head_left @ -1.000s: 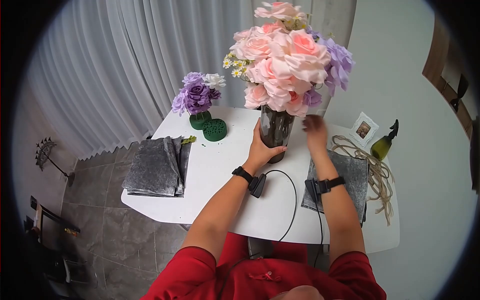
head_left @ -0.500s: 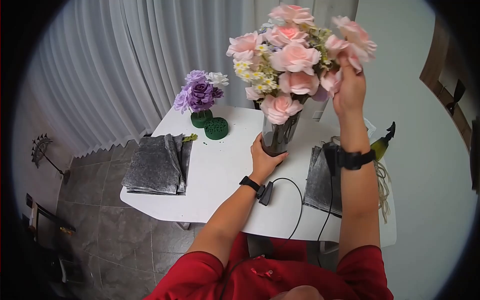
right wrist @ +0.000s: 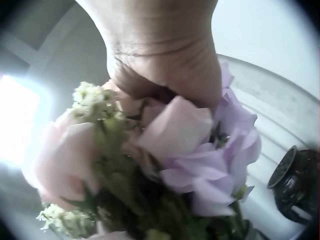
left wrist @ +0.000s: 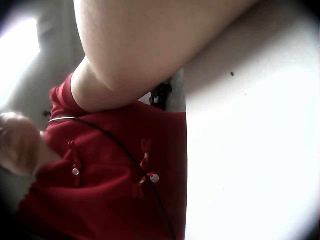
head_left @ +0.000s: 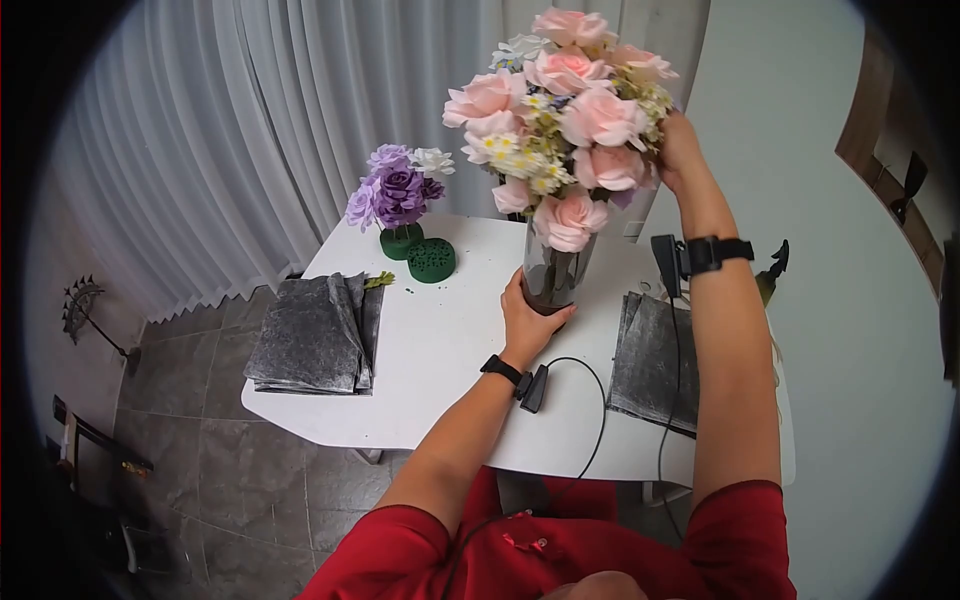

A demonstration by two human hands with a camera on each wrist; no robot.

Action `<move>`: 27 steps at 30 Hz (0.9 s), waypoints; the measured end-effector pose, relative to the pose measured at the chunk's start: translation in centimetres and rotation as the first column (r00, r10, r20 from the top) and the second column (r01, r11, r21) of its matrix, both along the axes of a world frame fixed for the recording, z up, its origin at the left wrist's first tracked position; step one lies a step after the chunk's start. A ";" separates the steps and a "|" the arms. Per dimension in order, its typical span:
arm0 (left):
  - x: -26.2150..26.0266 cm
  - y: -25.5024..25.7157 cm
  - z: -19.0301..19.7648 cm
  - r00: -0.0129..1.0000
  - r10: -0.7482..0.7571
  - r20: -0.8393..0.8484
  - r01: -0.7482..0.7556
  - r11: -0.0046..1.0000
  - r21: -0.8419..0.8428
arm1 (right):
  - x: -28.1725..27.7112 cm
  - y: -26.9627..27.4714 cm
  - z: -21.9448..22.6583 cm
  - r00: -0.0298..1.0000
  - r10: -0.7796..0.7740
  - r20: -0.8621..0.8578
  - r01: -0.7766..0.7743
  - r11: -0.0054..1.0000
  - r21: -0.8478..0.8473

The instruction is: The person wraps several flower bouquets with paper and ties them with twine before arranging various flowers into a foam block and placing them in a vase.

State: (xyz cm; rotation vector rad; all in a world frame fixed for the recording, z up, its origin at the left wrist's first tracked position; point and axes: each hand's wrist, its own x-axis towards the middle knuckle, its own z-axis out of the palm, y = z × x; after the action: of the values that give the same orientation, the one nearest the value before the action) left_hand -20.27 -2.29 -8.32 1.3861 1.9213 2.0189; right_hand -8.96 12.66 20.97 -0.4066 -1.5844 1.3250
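Note:
A tall smoky glass vase (head_left: 553, 268) stands on the white table, full of pink roses (head_left: 603, 118), small white daisies (head_left: 510, 152) and other blooms. My left hand (head_left: 530, 322) grips the vase low down, thumb across its front. At the right side of the bouquet, my right hand (head_left: 683, 152) reaches in among the blooms, its fingers hidden there. In the right wrist view, that hand (right wrist: 165, 65) is right against a pink rose (right wrist: 175, 127) and lilac petals (right wrist: 205, 175); whether it pinches a stem, I cannot tell.
Purple and white flowers (head_left: 398, 192) stand in green floral foam (head_left: 402, 240), beside a second foam block (head_left: 432, 260). Dark grey sheets lie stacked at left (head_left: 308, 335), and another grey stack (head_left: 655, 362) lies at right. A dark pot (right wrist: 295, 185) shows in the right wrist view.
My right hand has risen from beside the vase to the bouquet's right side. The bouquet has turned, bringing daisies to the front, and its right-hand roses have moved inward. My left hand stays on the vase.

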 end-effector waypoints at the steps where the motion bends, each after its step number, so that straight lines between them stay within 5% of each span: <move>1: 0.0 0.0 0.1 1.000 0.002 -0.013 -0.002 1.000 -0.003 | 0.3 0.6 -0.1 0.962 -0.272 0.031 0.267 0.957 0.116; 2: 0.1 -0.2 0.0 1.000 0.004 -0.024 -0.004 1.000 -0.009 | 0.9 -2.1 1.1 0.931 -0.365 -0.003 0.361 0.921 0.147; 4: 0.2 -0.2 -0.2 1.000 0.007 -0.021 -0.008 1.000 -0.013 | 2.0 -2.6 1.6 0.696 -0.638 -0.330 0.718 0.609 0.337; 6: 0.2 -0.2 -0.1 1.000 0.015 -0.020 -0.015 1.000 -0.005 | 3.1 -7.0 1.9 0.635 -0.521 -0.571 0.757 0.269 0.596; 8: 0.3 -0.3 0.2 1.000 -0.001 -0.010 0.001 1.000 -0.006 | 2.2 -11.4 2.0 0.832 -0.296 -0.469 0.480 -0.037 0.876; 9: 0.2 -0.2 0.3 1.000 0.001 -0.010 -0.001 1.000 -0.004 | 1.0 -12.8 1.5 0.833 -0.294 -0.469 0.480 -0.038 0.876; 12: 0.2 -0.3 0.0 1.000 0.009 -0.002 -0.009 0.999 -0.031 | -1.2 -13.5 -0.2 0.760 -0.544 -0.356 0.273 -0.231 0.934; 14: 0.2 -0.4 0.2 1.000 -0.002 0.006 0.002 0.999 -0.036 | -2.0 -10.2 -0.4 0.790 -0.601 -0.121 0.033 -0.155 0.987; 15: 0.2 -0.4 0.4 1.000 0.001 0.007 -0.001 0.999 -0.034 | -1.7 -10.0 0.4 0.792 -0.599 -0.121 0.032 -0.157 0.987; 17: 0.4 -0.6 0.4 1.000 0.005 0.021 -0.004 0.999 -0.038 | -0.7 -9.7 2.1 0.802 -0.583 -0.129 0.183 0.035 0.982; 18: 0.5 -0.5 0.3 1.000 0.006 0.025 -0.006 0.999 -0.039 | -0.5 -9.7 2.8 0.815 -0.524 -0.245 0.279 -0.015 0.960; 21: 0.2 -0.5 0.4 1.000 0.003 0.006 -0.002 0.999 -0.049 | -1.0 -8.3 1.9 0.861 -0.507 -0.049 0.090 0.057 0.994; 23: 0.2 -0.5 0.4 1.000 -0.018 0.007 0.018 0.997 -0.071 | -0.8 -7.8 1.8 0.871 -0.484 -0.089 0.104 0.004 0.995; 26: 0.3 -0.5 0.4 1.000 -0.018 0.025 0.020 0.998 -0.065 | -0.5 -7.8 2.3 0.855 -0.482 -0.190 0.257 0.076 0.963; 27: 0.3 -0.6 0.4 1.000 -0.019 0.024 0.020 0.998 -0.066 | -0.3 -7.5 2.3 0.868 -0.488 -0.092 0.218 0.206 0.954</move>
State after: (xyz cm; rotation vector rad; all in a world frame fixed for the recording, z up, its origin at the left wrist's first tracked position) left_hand -19.98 -2.84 -7.96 1.3552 1.9390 1.9353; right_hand -9.23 5.11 23.27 -0.1236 -2.0095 -0.2310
